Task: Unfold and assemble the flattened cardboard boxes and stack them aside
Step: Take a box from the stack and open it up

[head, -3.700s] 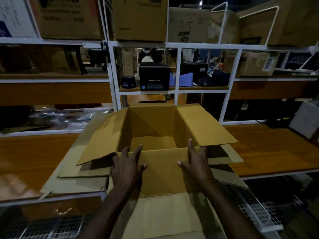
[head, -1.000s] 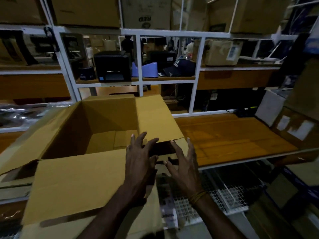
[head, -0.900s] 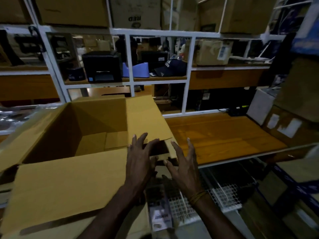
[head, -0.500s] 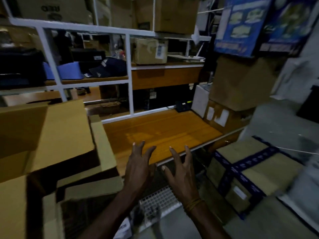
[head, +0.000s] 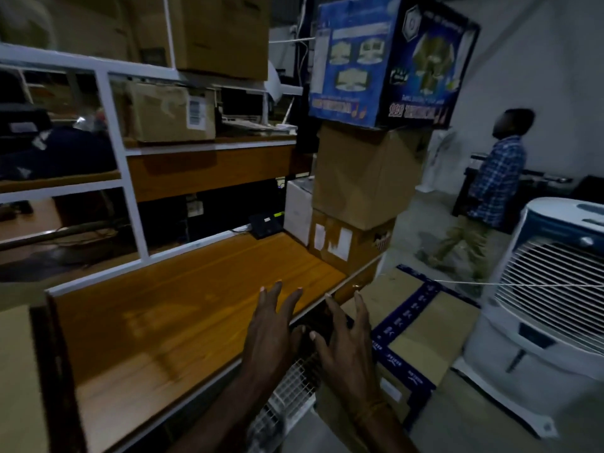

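My left hand (head: 273, 331) and my right hand (head: 346, 344) hover side by side with fingers spread, holding nothing, over the front edge of the wooden table (head: 183, 308). Only a strip of the assembled cardboard box (head: 19, 371) shows at the far left edge of the view, well away from both hands. The rest of that box is out of frame.
A sealed carton with blue tape (head: 415, 325) lies on the floor right of the table. Stacked boxes (head: 362, 178) stand at the table's right end, a blue printed box (head: 382, 57) on top. A white air cooler (head: 549, 289) stands at right. A person (head: 490, 191) stands behind.
My view has swung right, away from the open box, which slid to the left edge. Both hands let go of it and now float empty over the table edge.
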`<act>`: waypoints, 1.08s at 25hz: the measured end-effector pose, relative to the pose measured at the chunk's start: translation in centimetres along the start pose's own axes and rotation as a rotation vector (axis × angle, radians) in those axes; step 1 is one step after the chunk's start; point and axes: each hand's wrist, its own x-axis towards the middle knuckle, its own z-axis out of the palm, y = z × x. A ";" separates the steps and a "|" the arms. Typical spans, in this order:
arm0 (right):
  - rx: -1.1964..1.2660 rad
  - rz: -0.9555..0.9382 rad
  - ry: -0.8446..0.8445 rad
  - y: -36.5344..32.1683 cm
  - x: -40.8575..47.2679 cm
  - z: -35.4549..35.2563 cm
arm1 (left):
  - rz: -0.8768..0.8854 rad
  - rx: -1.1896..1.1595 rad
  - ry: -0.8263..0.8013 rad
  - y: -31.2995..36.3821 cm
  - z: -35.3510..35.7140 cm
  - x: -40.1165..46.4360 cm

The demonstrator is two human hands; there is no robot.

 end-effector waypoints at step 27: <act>-0.248 -0.223 0.623 8.1 45.3 -0.3 | 0.458 -0.282 0.363 -0.2 5.1 48.8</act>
